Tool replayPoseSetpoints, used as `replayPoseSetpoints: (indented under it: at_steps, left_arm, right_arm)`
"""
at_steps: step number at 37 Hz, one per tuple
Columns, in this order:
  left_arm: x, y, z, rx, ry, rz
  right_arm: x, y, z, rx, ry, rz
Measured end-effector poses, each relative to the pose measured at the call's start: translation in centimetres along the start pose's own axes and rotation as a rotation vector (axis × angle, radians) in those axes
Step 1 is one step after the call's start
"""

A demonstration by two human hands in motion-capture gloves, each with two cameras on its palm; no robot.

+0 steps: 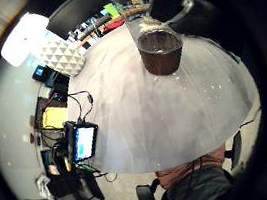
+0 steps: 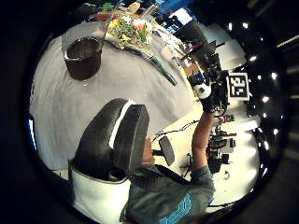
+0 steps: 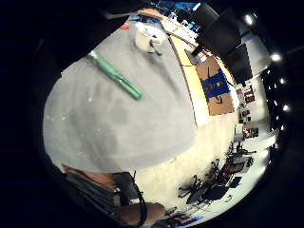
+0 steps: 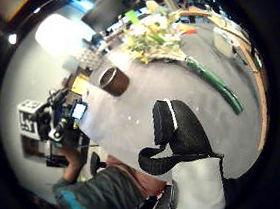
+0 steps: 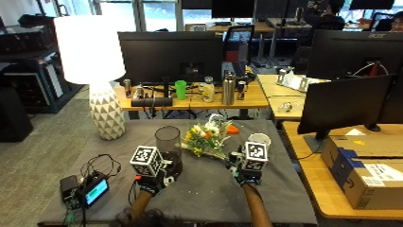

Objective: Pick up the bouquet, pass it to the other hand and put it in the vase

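Bouquet [image 5: 206, 137] lies flat on the table [image 5: 207, 194], blooms toward the vase [image 5: 168, 144], stems toward the right hand [image 5: 250, 171], the nearer one. Neither it nor the left hand [image 5: 153, 177] holds anything; finger posture can't be told.

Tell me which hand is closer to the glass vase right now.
Left. The left hand is raised right in front of the vase, near its base. The right hand is off to the vase's right, past the bouquet, which lies on the table between them.
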State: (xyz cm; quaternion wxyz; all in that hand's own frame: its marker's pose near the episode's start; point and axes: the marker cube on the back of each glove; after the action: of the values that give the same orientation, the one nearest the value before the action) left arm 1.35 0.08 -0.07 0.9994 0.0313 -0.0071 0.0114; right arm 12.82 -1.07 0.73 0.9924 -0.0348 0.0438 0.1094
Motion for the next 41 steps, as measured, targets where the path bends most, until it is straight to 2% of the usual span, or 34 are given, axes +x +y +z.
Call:
replayPoseSetpoints:
  at_steps: [6,11,17,22,26,30,34,36,38,41]
  left_arm:
    - [0.1,-0.2,0.9,-0.017,-0.004,0.006]
    - [0.1,-0.1,1.5,-0.032,-0.005,0.01]
    - [-0.3,-0.1,2.1,-0.049,-0.008,0.001]
    - [-0.5,0.1,2.4,-0.07,0.0,-0.015]
    - [-0.8,0.2,2.9,-0.084,0.0,-0.024]
    - [-1.2,-0.1,3.6,-0.089,0.007,-0.026]
    - [-1.2,-0.2,3.8,-0.09,0.014,-0.029]
    - [-1.2,-0.3,3.9,-0.09,0.016,-0.03]
    - [-1.2,-0.3,4.0,-0.089,0.015,-0.029]
    - [-1.3,-0.2,3.9,-0.092,0.012,-0.027]
  right_arm:
    - [3.3,-3.5,3.6,-0.016,-0.008,0.079]
    - [5.7,-6.1,8.4,-0.052,-0.035,0.155]
    - [7.2,-7.1,12.7,-0.142,-0.079,0.229]
    - [7.1,-4.1,11.0,-0.218,-0.017,0.3]
    - [6.1,-2.4,9.8,-0.242,-0.061,0.306]
    - [5.8,-3.3,10.8,-0.196,-0.063,0.294]
    - [6.6,-7.3,16.0,-0.132,0.0,0.265]
    - [6.8,-8.4,17.3,-0.088,0.039,0.257]
    - [6.4,-7.8,15.9,-0.04,0.093,0.26]
    - [5.4,-4.9,11.0,0.031,0.199,0.282]
